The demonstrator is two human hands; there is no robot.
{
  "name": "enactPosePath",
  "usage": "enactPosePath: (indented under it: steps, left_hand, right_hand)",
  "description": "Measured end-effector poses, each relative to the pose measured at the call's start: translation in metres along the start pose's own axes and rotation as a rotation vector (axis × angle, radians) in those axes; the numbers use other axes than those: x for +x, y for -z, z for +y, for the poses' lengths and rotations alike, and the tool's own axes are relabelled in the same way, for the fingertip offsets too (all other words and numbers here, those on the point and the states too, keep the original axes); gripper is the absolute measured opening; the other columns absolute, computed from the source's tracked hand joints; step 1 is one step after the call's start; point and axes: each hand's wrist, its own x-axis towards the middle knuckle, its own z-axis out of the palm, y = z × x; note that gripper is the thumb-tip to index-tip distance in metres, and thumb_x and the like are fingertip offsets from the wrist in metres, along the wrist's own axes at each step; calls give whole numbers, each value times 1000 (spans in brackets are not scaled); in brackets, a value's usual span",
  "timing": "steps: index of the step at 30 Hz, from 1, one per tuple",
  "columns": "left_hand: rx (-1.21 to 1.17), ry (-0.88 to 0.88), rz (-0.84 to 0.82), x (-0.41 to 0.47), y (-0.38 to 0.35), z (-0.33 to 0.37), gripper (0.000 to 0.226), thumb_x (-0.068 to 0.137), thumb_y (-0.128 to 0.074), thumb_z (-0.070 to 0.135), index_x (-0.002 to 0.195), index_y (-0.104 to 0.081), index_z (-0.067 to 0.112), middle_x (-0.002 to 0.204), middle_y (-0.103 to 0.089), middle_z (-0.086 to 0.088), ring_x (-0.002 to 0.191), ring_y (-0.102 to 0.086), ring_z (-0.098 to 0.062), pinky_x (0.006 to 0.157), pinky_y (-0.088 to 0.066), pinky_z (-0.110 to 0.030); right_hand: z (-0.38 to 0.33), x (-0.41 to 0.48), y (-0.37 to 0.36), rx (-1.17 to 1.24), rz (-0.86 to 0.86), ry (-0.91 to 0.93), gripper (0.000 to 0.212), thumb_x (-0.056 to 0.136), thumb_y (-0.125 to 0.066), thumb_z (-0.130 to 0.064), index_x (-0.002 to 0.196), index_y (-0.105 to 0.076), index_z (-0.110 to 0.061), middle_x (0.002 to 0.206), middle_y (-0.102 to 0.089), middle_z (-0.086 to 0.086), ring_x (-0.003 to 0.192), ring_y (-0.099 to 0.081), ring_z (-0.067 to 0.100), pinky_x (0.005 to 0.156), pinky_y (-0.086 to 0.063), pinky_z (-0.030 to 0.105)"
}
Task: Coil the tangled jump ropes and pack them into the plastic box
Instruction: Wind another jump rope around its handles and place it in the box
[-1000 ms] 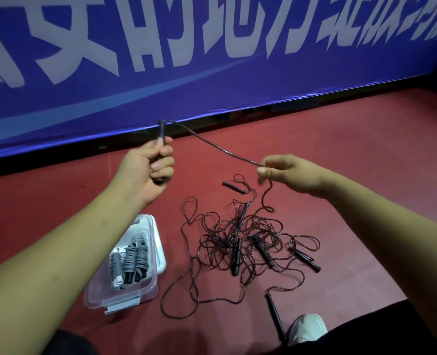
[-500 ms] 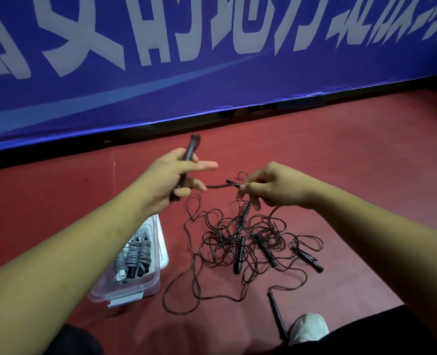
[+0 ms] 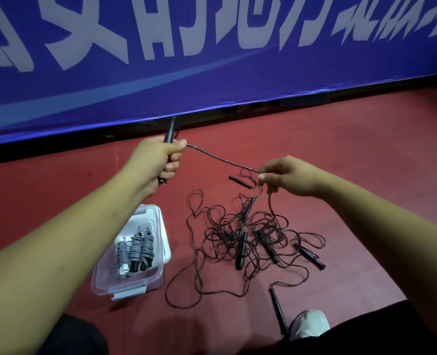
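Left hand [image 3: 158, 156] grips a rope handle [image 3: 170, 130]; right hand [image 3: 286, 176] pinches its thin cord [image 3: 220, 157] above the tangled ropes [image 3: 248, 237] on the floor [image 3: 340, 175], beside the plastic box [image 3: 158, 267]. The cord looks light and limp, best held by the stiff handle.

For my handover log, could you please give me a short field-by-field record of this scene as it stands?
Left hand: grips a black jump-rope handle
Right hand: pinches the thin dark cord stretched between the hands
Clear plastic box: open, on the red floor, coiled grey ropes inside
Tangled pile of dark ropes: on the floor, right of the box
Backdrop: blue banner with white characters
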Motion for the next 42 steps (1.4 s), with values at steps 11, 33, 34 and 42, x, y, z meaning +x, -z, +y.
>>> enactPosePath:
  steps: [11,33,34,42]
  left_hand:
    - [252,71,207,13,33,3,16,99,-49,3,86,-50,11,88,-61,-11,35,-54,-8,30,-19,-14]
    - [-5,0,-64,-14,-6,13,20,101,-50,14,80,-49,12,50,-35,7,34,-25,-2,30,-14,-14]
    - [-11,-1,-36,-12,-2,13,20,101,-50,14,80,-49,12,50,-36,7,35,-25,-2,30,-14,-14]
    - [580,-1,188,2,22,4,9,99,-54,10,91,-57,12,79,-62,-5,32,-50,-4,31,-21,-13]
  right_hand:
    - [11,-1,-10,308,-17,-126,22,99,-59,-22,93,-70,-4,67,-55,8,64,-62,28,64,-56,37]
    - [-3,-1,2,-4,-5,35,24,100,-56,-32,91,-68,-13,88,-70,6,86,-65,21,91,-53,40]
    - [4,-1,3,29,-12,12,21,100,-56,-27,93,-68,-13,93,-71,9,92,-66,24,97,-51,45]
    - [-22,-7,0,174,80,48,21,101,-56,-26,95,-73,-15,58,-52,-2,55,-51,17,55,-48,34]
